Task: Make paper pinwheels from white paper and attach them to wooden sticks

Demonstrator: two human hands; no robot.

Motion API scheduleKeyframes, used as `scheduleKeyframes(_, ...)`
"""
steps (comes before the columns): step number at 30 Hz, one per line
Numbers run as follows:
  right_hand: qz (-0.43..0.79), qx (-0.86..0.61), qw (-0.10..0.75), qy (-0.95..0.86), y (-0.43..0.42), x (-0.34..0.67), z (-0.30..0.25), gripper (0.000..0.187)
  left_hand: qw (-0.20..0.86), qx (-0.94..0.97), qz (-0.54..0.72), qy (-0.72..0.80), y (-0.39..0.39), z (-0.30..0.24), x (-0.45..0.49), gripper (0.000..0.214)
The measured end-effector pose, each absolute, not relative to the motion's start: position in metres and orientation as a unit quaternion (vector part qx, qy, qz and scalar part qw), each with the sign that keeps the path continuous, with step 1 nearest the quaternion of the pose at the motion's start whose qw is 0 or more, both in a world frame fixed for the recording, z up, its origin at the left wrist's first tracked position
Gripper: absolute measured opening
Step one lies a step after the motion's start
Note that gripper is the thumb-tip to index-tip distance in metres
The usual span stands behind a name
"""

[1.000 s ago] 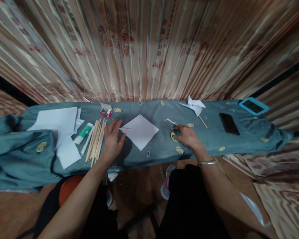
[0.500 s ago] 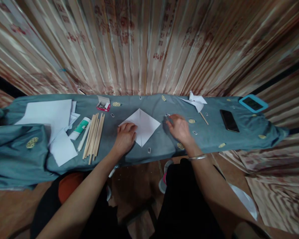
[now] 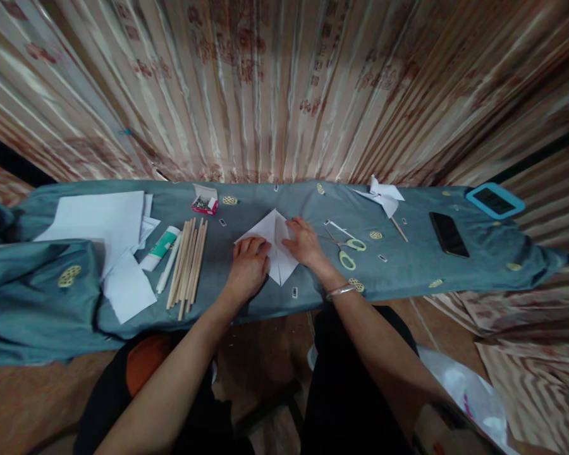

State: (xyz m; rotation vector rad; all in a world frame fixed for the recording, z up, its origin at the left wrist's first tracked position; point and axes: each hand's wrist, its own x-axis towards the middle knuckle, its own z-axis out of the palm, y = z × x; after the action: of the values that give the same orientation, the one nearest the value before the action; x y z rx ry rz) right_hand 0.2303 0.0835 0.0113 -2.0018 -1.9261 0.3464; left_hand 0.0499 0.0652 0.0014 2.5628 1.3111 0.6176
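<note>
A white square sheet of paper (image 3: 271, 235) lies turned like a diamond on the teal cloth (image 3: 408, 265) in front of me. My left hand (image 3: 247, 265) rests flat on its left half, fingers stretched out. My right hand (image 3: 304, 243) lies on its right half, fingers spread, holding nothing. Scissors with pale green handles (image 3: 346, 248) lie just right of my right hand.
A bundle of wooden sticks (image 3: 188, 265), a glue tube (image 3: 160, 248) and white sheets (image 3: 109, 221) lie at the left. A small red box of pins (image 3: 205, 203) sits behind. A paper pinwheel (image 3: 384, 194), a black phone (image 3: 448, 234) and a blue-framed device (image 3: 495, 201) are at the right.
My right hand left the scissors and moved left onto the paper. My left hand slid from beside the sticks onto the paper's left half.
</note>
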Motion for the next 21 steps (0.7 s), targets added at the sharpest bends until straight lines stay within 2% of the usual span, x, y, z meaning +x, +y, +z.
scheduleKeyframes(7, 0.097, -0.697, 0.173, -0.689, 0.080, 0.225, 0.022, 0.051, 0.110, 0.848, 0.227, 0.466, 0.063, 0.022, 0.036, 0.044)
scheduleKeyframes(10, 0.058, -0.692, 0.190, -0.694, 0.079, 0.221, 0.028, 0.049, 0.080, 0.823, 0.273, 0.493, 0.071, 0.039, 0.000, 0.044)
scheduleKeyframes(14, 0.039, -0.667, 0.225, -0.709, 0.080, 0.217, 0.031, 0.047, 0.031, 0.720, 0.323, 0.613, 0.083, 0.049, -0.071, 0.046)
scheduleKeyframes(17, 0.039, -0.652, 0.240, -0.718, 0.080, 0.216, 0.030, 0.048, 0.022, 0.687, 0.251, 0.681, 0.084, 0.043, -0.112, 0.047)
scheduleKeyframes(21, 0.049, -0.638, 0.250, -0.727, 0.079, 0.214, 0.029, 0.048, 0.017, 0.699, 0.190, 0.689, 0.080, 0.029, -0.132, 0.045)
